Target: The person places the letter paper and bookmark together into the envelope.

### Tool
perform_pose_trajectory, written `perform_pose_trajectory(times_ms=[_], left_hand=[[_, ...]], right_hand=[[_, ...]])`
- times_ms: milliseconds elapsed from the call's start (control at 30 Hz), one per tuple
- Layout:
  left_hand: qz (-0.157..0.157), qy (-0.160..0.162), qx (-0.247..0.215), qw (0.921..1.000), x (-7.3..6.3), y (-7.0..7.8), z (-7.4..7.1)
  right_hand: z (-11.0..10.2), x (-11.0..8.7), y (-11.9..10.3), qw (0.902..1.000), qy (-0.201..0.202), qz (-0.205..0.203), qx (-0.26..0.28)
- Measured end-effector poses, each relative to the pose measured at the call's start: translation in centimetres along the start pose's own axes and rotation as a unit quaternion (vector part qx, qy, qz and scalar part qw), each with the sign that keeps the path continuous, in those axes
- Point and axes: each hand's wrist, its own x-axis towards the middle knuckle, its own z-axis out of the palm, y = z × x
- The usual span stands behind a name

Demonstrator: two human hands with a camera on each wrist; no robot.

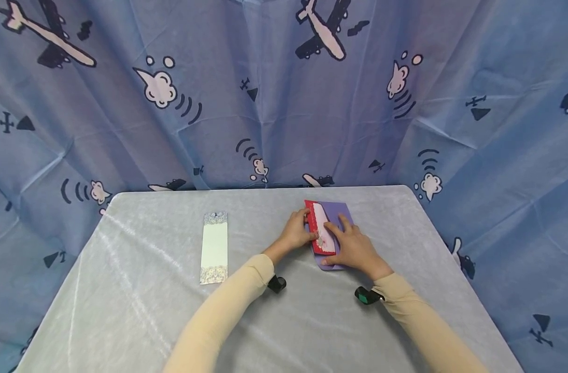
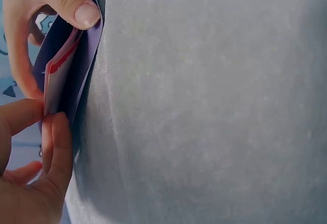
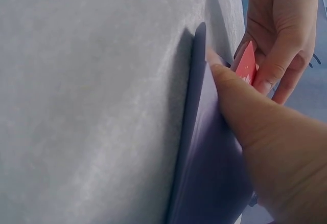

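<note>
A red card with a white panel and small floral decoration (image 1: 322,223) lies partly inside a purple envelope (image 1: 337,210) on the right half of the table. My left hand (image 1: 294,231) pinches the card's left edge between thumb and fingers. The right hand (image 1: 356,248) grips the envelope, its thumb inside the near edge, fingers spread over the far side and the card. From the left wrist, the envelope's mouth (image 2: 87,55) gapes, with the card's end (image 2: 59,78) between its sides. In the right wrist view the card's red corner (image 3: 247,65) sticks out beside the thumb.
A long pale strip with silvery patterned ends (image 1: 214,248) lies left of the hands on the grey cloth-covered table (image 1: 139,269). Behind the table hangs a blue curtain (image 1: 274,93) printed with planes. Black wrist devices (image 1: 369,296) sit under both forearms.
</note>
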Motion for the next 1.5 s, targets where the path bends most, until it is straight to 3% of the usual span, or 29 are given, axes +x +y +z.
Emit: perform_pose_trajectory(times_ms=[467,733,933,1133,1500], left_hand=[[0.009,0.003,-0.001,1.0000,0.2,0.1,0.4],[-0.009,-0.001,-0.028,0.9996,0.2,0.2,-0.2],[0.005,-0.007,0.039,0.9992,-0.2,0.2,-0.6],[0.005,-0.025,0.122,0.9922,-0.8,0.0,-0.5],[0.000,-0.078,0.178,0.9808,-1.3,0.2,-0.5]], right_hand=[[-0.3,0.1,-0.1,1.0000,-0.008,-0.001,0.000],[-0.4,0.2,-0.2,1.0000,-0.009,-0.001,0.000],[-0.5,0.3,-0.1,1.0000,-0.009,0.000,-0.001],[-0.3,0.2,0.0,1.0000,-0.008,0.000,-0.002],[0.0,0.3,0.1,0.9999,-0.003,-0.011,-0.011]])
